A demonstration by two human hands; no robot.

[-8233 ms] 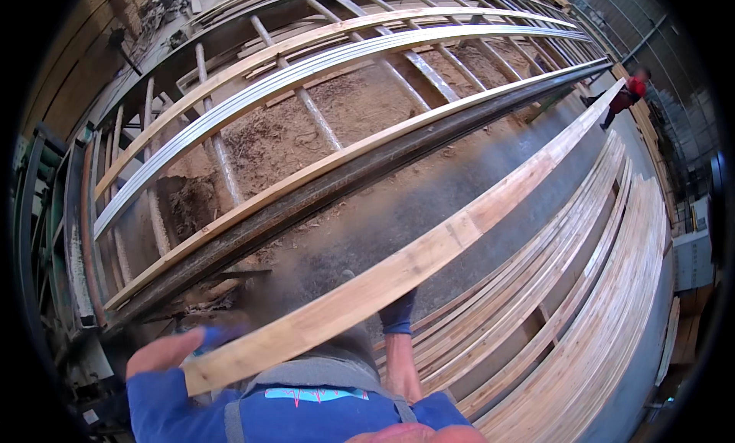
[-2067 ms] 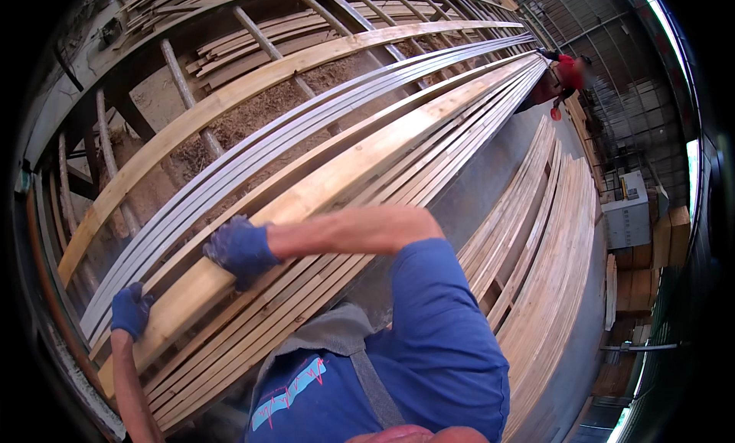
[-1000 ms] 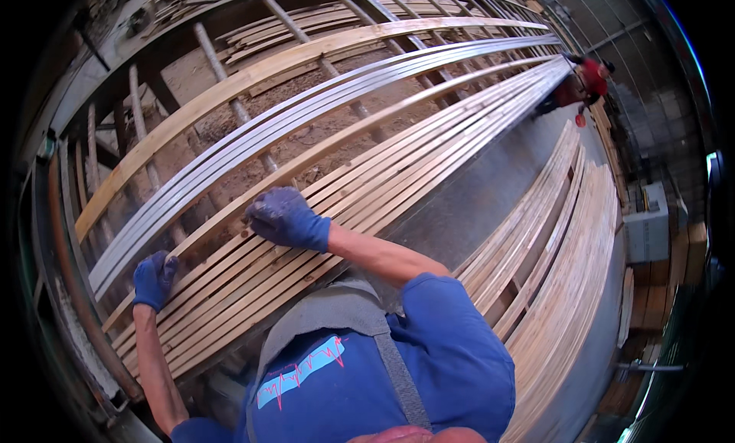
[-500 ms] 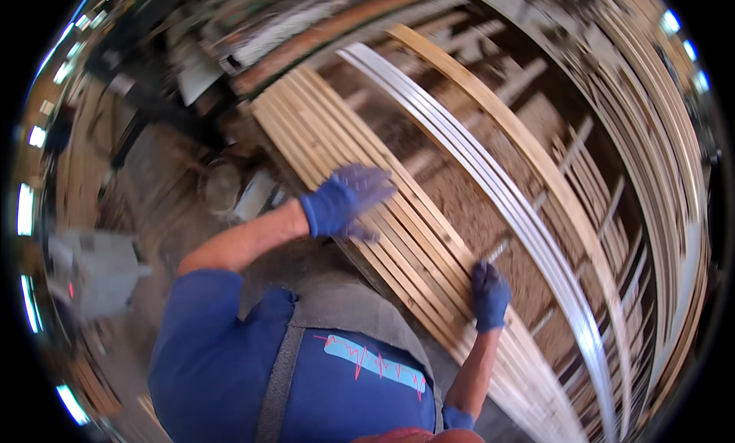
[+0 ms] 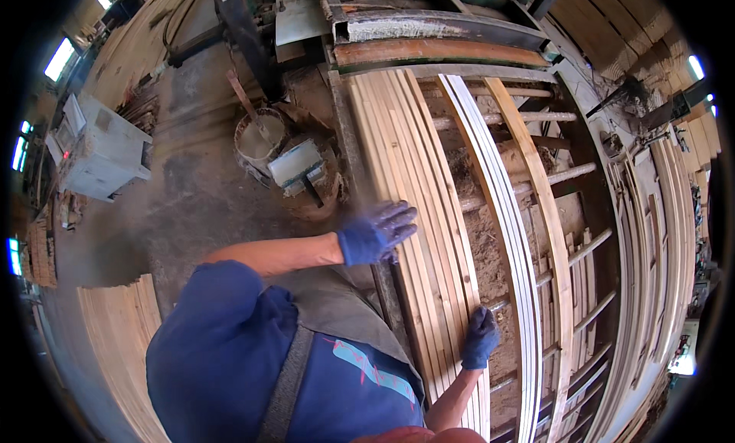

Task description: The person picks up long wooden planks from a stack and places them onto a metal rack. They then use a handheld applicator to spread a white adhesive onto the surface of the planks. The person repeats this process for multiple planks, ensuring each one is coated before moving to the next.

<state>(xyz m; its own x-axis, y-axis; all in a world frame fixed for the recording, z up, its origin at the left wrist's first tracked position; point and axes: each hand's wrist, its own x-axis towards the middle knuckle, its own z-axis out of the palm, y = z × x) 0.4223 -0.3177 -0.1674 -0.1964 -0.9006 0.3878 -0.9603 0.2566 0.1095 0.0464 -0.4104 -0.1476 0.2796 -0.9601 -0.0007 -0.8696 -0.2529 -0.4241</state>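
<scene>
on the slatted steel rack (image 5: 536,236), a row of long pale wooden strips (image 5: 417,213) is laid side by side. the gloved left hand (image 5: 379,232) is spread flat, fingers released, on the row's near edge; the gloved right hand (image 5: 481,337) is cupped over the far edge, gripping lightly. squaring of the strips appears in hand; even sideways pressure seems called for next. nearby, a bucket (image 5: 256,141) is seen on the floor.

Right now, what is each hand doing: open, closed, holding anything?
Left hand: open, gloved fingers spread, resting at the left edge of the boards.
Right hand: curled over the right edge of the boards; how tightly it grips cannot be told.
</scene>
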